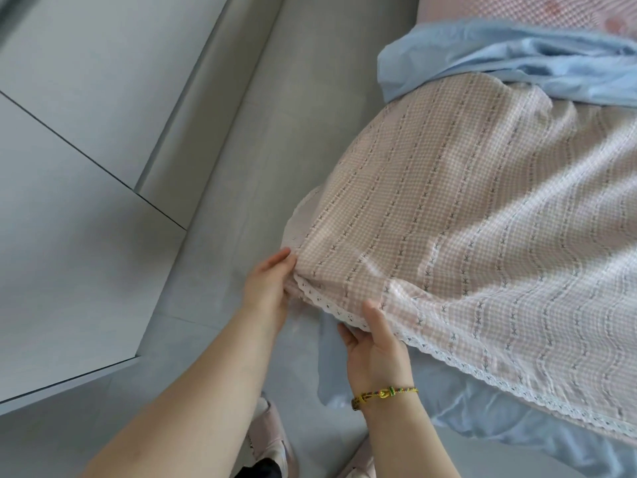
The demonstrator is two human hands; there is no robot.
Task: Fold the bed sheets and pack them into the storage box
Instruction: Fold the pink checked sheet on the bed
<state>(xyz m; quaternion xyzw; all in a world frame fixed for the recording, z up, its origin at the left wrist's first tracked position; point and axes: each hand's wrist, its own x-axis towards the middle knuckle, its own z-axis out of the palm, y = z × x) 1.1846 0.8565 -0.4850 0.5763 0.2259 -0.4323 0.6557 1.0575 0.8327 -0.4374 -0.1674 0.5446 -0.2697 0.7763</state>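
Note:
A pink checked bed sheet [482,219] with wavy white stripes and a white lace hem lies spread over the bed. My left hand [267,288] grips its bunched corner at the bed's edge. My right hand [374,350], with a yellow bracelet on the wrist, pinches the lace hem just to the right, thumb on top. A light blue sheet [517,63] lies crumpled at the far end of the bed, and more blue fabric [465,398] hangs out below the pink sheet. No storage box is in view.
Grey floor [241,167] runs along the left of the bed. White cabinet fronts [69,167] stand at the far left. My shoes [272,443] show at the bottom. A pink patterned pillow or cover [551,8] lies at the top right.

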